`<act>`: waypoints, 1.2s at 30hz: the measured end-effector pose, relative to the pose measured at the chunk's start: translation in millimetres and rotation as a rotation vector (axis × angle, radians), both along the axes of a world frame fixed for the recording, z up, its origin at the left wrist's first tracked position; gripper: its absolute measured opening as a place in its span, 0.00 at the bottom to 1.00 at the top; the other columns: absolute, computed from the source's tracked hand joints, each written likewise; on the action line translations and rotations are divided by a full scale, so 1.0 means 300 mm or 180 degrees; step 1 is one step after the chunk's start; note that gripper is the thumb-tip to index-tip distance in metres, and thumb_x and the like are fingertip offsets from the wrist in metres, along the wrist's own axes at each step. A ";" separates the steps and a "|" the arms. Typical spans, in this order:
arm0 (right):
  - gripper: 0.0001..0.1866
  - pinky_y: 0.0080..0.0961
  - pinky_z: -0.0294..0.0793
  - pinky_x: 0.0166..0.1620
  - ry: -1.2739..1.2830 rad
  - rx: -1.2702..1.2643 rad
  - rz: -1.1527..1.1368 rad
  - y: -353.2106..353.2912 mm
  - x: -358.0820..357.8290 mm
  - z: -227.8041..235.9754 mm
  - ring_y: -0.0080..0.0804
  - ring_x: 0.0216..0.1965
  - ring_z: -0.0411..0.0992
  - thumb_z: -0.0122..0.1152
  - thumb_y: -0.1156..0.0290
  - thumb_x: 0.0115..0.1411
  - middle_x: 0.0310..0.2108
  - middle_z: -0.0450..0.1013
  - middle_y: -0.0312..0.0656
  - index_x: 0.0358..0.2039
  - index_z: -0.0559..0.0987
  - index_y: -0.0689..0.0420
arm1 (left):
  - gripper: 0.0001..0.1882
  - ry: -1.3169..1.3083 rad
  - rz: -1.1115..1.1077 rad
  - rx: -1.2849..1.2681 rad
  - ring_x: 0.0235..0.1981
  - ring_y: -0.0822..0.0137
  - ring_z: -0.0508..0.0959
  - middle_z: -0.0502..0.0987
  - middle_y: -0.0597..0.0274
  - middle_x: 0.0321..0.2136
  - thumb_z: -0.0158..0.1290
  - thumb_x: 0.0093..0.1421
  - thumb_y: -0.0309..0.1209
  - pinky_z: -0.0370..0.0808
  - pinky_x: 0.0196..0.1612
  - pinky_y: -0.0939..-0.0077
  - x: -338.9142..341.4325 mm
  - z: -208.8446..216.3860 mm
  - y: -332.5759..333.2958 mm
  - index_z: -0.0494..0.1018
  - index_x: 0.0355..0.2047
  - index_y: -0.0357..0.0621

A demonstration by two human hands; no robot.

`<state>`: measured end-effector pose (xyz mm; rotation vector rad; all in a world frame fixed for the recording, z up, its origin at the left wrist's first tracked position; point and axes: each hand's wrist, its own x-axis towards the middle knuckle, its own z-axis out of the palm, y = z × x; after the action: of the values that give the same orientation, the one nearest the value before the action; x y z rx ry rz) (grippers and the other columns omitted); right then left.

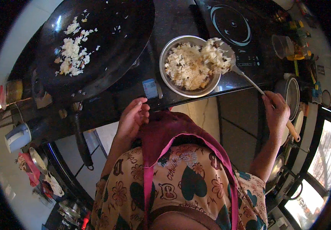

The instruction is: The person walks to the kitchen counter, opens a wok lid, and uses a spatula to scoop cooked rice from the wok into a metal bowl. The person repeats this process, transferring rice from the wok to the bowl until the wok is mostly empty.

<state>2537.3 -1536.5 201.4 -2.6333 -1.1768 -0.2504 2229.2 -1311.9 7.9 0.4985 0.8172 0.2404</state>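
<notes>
My right hand (277, 111) is closed round the handle of a long metal wok spatula (251, 80) with a wooden end. Fried rice (216, 56) is heaped on its blade, over the right rim of a steel bowl (168, 85). More rice (186, 68) fills much of that bowl, which stands near the counter's front edge. My left hand (134, 115) hovers by the edge, its fingers loosely bent and nothing seen in them. At the left is a large dark wok (108, 46) with a patch of rice (73, 53) and scattered grains in it.
The wok's long black handle (82, 138) juts past the counter edge. A small blue packet (150, 88) lies between wok and bowl. Behind the bowl is an induction hob (232, 25). A clear plastic tub (282, 46) and a sieve (292, 96) are at the right.
</notes>
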 end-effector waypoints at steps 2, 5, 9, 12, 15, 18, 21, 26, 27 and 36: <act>0.05 0.26 0.71 0.29 -0.0210 -0.0003 -0.0076 -0.009 0.025 -0.001 0.33 0.24 0.73 0.63 0.72 0.52 0.24 0.74 0.40 0.31 0.80 0.56 | 0.12 0.0014 0.0006 0.0007 0.28 0.74 0.73 0.73 0.66 0.31 0.44 0.64 0.36 0.70 0.28 0.79 0.004 -0.013 -0.003 0.69 0.45 0.46; 0.05 0.26 0.71 0.29 -0.0519 0.0073 0.0052 0.002 0.038 -0.004 0.33 0.24 0.73 0.63 0.71 0.52 0.25 0.73 0.38 0.31 0.80 0.56 | 0.14 -0.0017 -0.0034 0.0019 0.27 0.73 0.72 0.73 0.67 0.31 0.45 0.64 0.37 0.69 0.29 0.77 0.015 -0.025 -0.007 0.69 0.46 0.47; 0.08 0.27 0.69 0.28 -0.1359 -0.0105 0.0546 0.019 0.067 -0.081 0.31 0.25 0.71 0.62 0.70 0.51 0.27 0.73 0.35 0.33 0.80 0.51 | 0.13 0.0048 -0.0070 0.0052 0.27 0.73 0.72 0.73 0.67 0.30 0.44 0.64 0.37 0.68 0.28 0.76 0.034 -0.017 -0.008 0.69 0.46 0.47; 0.13 0.26 0.65 0.28 -0.1939 -0.0273 0.0953 0.049 0.040 -0.141 0.29 0.28 0.69 0.57 0.70 0.48 0.29 0.71 0.32 0.37 0.79 0.50 | 0.13 0.0037 -0.0056 0.0076 0.27 0.73 0.72 0.73 0.67 0.30 0.44 0.64 0.37 0.68 0.27 0.76 0.036 -0.021 -0.011 0.69 0.45 0.47; 0.14 0.26 0.67 0.30 -0.2095 -0.0489 0.0976 0.047 0.009 -0.199 0.28 0.29 0.69 0.56 0.70 0.48 0.32 0.72 0.32 0.38 0.78 0.49 | 0.12 0.0058 -0.0015 0.0041 0.27 0.73 0.72 0.73 0.67 0.30 0.44 0.64 0.36 0.68 0.27 0.76 0.034 -0.015 -0.015 0.69 0.45 0.47; 0.14 0.26 0.67 0.32 -0.2256 -0.0244 0.0898 0.047 0.007 -0.222 0.29 0.30 0.70 0.56 0.71 0.49 0.32 0.72 0.32 0.38 0.78 0.49 | 0.13 0.0096 -0.0026 0.0036 0.28 0.72 0.72 0.73 0.66 0.31 0.43 0.64 0.36 0.69 0.28 0.76 0.026 -0.019 -0.016 0.69 0.46 0.47; 0.14 0.26 0.67 0.32 -0.2224 -0.0201 0.0913 0.050 0.006 -0.220 0.29 0.30 0.70 0.56 0.71 0.49 0.32 0.73 0.32 0.38 0.79 0.49 | 0.13 0.0040 -0.0044 0.0039 0.28 0.72 0.73 0.73 0.66 0.31 0.43 0.65 0.36 0.70 0.28 0.76 0.023 -0.027 -0.018 0.69 0.46 0.47; 0.14 0.26 0.68 0.32 -0.2174 -0.0124 0.0822 0.042 -0.009 -0.221 0.29 0.30 0.70 0.58 0.70 0.48 0.32 0.73 0.32 0.37 0.79 0.50 | 0.13 0.0036 -0.0076 -0.0001 0.28 0.72 0.73 0.73 0.66 0.31 0.43 0.65 0.36 0.70 0.28 0.76 0.035 -0.019 -0.013 0.69 0.46 0.46; 0.14 0.26 0.67 0.32 -0.2177 -0.0097 0.0802 0.042 -0.012 -0.224 0.29 0.30 0.70 0.58 0.70 0.48 0.31 0.73 0.32 0.37 0.79 0.50 | 0.13 -0.0001 -0.0092 0.0012 0.28 0.72 0.72 0.73 0.66 0.31 0.44 0.65 0.36 0.70 0.28 0.77 0.034 -0.023 -0.012 0.69 0.46 0.46; 0.13 0.27 0.66 0.30 -0.2070 0.0100 0.0670 0.061 -0.040 -0.232 0.29 0.28 0.70 0.60 0.71 0.47 0.30 0.73 0.33 0.36 0.80 0.50 | 0.12 -0.0040 -0.0121 -0.0015 0.28 0.73 0.73 0.73 0.66 0.30 0.44 0.64 0.35 0.70 0.28 0.78 0.030 -0.027 -0.003 0.69 0.45 0.46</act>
<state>2525.4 -1518.2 131.7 -2.4334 -1.5952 -1.1306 2238.2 -1312.8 -0.2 0.5072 0.7951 0.2062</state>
